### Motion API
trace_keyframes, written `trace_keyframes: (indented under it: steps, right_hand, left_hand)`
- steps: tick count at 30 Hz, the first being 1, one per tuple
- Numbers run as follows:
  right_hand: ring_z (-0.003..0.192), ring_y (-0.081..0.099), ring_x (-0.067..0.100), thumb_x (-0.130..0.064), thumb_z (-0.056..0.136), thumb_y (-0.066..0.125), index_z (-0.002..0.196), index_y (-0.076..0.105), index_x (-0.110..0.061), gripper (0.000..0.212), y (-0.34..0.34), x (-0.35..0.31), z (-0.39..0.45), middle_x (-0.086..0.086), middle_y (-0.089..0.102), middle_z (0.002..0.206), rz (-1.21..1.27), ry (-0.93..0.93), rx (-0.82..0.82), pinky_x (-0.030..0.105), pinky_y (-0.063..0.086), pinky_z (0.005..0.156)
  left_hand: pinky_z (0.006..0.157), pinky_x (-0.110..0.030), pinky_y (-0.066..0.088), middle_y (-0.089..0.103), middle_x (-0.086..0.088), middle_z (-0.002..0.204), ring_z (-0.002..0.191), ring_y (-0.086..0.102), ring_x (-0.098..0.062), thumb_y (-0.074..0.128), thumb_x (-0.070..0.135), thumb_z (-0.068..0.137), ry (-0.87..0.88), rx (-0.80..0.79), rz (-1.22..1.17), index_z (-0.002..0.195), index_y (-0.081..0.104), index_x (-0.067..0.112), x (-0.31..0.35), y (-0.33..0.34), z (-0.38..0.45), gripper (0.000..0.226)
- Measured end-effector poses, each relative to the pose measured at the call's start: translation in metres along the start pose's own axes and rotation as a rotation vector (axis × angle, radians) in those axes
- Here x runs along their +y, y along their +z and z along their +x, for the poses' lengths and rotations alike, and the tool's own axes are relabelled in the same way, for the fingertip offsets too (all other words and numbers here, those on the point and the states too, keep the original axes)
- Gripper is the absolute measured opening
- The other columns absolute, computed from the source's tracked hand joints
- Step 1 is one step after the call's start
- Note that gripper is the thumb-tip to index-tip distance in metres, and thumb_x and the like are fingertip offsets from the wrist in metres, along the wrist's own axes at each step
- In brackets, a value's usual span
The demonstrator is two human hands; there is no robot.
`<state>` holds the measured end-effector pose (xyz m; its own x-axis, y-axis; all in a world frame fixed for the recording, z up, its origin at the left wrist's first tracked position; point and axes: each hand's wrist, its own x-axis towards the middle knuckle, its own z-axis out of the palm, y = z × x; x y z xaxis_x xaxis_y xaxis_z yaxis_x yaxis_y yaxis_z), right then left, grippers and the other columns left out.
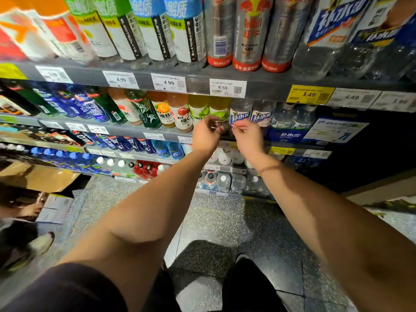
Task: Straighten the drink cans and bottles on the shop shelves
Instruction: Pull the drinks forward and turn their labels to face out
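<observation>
while both hands (227, 131) curl loosely, holding nothing, the yellow-green bottle (218, 111) stands just behind them.

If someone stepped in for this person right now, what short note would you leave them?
Left hand: fingers curled at the yellow-green bottle on the second shelf; whether it grips is unclear.
Right hand: fingers curled near the base of the clear blue-labelled bottle; grip also unclear.
Both hands work the same shelf edge.
Done: the silver cans above stand upright in a row.
Left: the green bottle and its neighbours to the left look tilted, though the wide lens may exaggerate that. Lower shelves remain unchecked.
</observation>
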<state>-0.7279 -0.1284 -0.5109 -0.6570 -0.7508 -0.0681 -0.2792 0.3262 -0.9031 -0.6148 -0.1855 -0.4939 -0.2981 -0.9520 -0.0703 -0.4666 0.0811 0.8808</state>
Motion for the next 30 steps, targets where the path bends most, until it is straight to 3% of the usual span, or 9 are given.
trace_keyframes:
  steps: [9,11,14,17,19,22,24,27,30]
  right_hand:
    - [0.075,0.061,0.01,-0.01,0.09,0.061,0.091,0.071,-0.011,0.01,0.102,-0.061,-0.036,0.001,0.067,0.086,0.022,0.002,-0.155,0.014,0.044,0.062]
    - [0.077,0.061,0.017,-0.006,0.089,0.063,0.091,0.071,-0.004,0.008,0.135,-0.078,-0.041,0.006,0.067,0.084,0.046,0.017,-0.119,0.021,0.048,0.066]
    - [0.074,0.06,0.037,0.001,0.085,0.065,0.083,0.068,0.01,0.009,0.178,-0.105,-0.044,0.027,0.068,0.083,0.031,0.019,-0.069,0.046,0.051,0.073]
    - [0.071,0.059,0.024,0.0,0.084,0.068,0.077,0.064,-0.008,0.011,0.215,-0.136,-0.048,0.013,0.065,0.077,0.039,0.038,-0.044,0.042,0.049,0.074]
    - [0.081,0.059,0.024,-0.012,0.086,0.07,0.084,0.061,-0.013,0.01,0.234,-0.149,-0.046,0.009,0.063,0.084,-0.023,0.042,-0.021,0.039,0.049,0.082]
    - [0.092,0.055,0.022,-0.025,0.087,0.071,0.111,0.057,-0.01,0.031,0.255,-0.164,-0.041,0.01,0.059,0.098,-0.121,0.043,0.05,0.029,0.042,0.081]
    - [0.104,0.057,0.026,-0.029,0.088,0.07,0.126,0.052,-0.008,0.047,0.264,-0.173,-0.037,0.013,0.062,0.112,-0.142,0.058,0.063,0.031,0.043,0.087]
    - [0.117,0.056,0.036,-0.035,0.088,0.069,0.126,0.052,-0.002,0.053,0.274,-0.181,-0.03,0.02,0.061,0.125,-0.278,0.079,0.119,0.036,0.044,0.093]
    - [0.111,0.061,0.033,-0.032,0.089,0.068,0.122,0.056,-0.003,0.045,0.279,-0.181,-0.021,0.017,0.065,0.119,-0.266,0.038,0.092,0.035,0.049,0.087]
  left_hand:
    - [0.086,-0.031,0.052,0.065,0.003,0.107,0.096,0.065,-0.018,0.069,0.022,0.09,-0.036,0.014,0.089,0.119,0.061,0.019,-0.089,-0.141,0.018,0.031]
    - [0.085,-0.025,0.048,0.067,0.001,0.109,0.098,0.064,-0.017,0.071,0.025,0.088,0.01,0.024,0.13,0.119,0.062,0.019,-0.104,-0.176,0.028,0.033]
    - [0.091,-0.026,0.048,0.067,-0.003,0.114,0.101,0.064,-0.018,0.072,0.028,0.087,0.061,0.0,0.164,0.119,0.062,0.017,-0.122,-0.227,0.046,0.036]
    - [0.095,-0.034,0.049,0.063,-0.007,0.117,0.106,0.061,-0.021,0.074,0.027,0.085,0.116,-0.028,0.165,0.122,0.061,0.012,-0.135,-0.275,0.065,0.042]
    - [0.094,-0.028,0.045,0.061,-0.008,0.116,0.105,0.059,-0.021,0.076,0.025,0.083,0.179,-0.027,0.175,0.121,0.061,0.012,-0.142,-0.298,0.076,0.042]
    - [0.095,-0.018,0.036,0.059,-0.01,0.121,0.112,0.055,-0.021,0.074,0.022,0.086,0.269,-0.077,0.208,0.122,0.06,0.009,-0.149,-0.32,0.093,0.04]
    - [0.098,-0.012,0.027,0.056,-0.013,0.127,0.121,0.051,-0.024,0.072,0.016,0.088,0.31,-0.085,0.224,0.125,0.058,0.004,-0.15,-0.327,0.105,0.041]
    - [0.102,-0.007,0.02,0.05,-0.016,0.135,0.128,0.045,-0.026,0.07,0.015,0.089,0.348,-0.092,0.24,0.132,0.051,0.001,-0.145,-0.327,0.119,0.05]
    - [0.102,-0.022,0.034,0.05,-0.015,0.131,0.121,0.049,-0.026,0.071,0.02,0.087,0.328,-0.093,0.266,0.134,0.048,0.003,-0.134,-0.317,0.13,0.054]
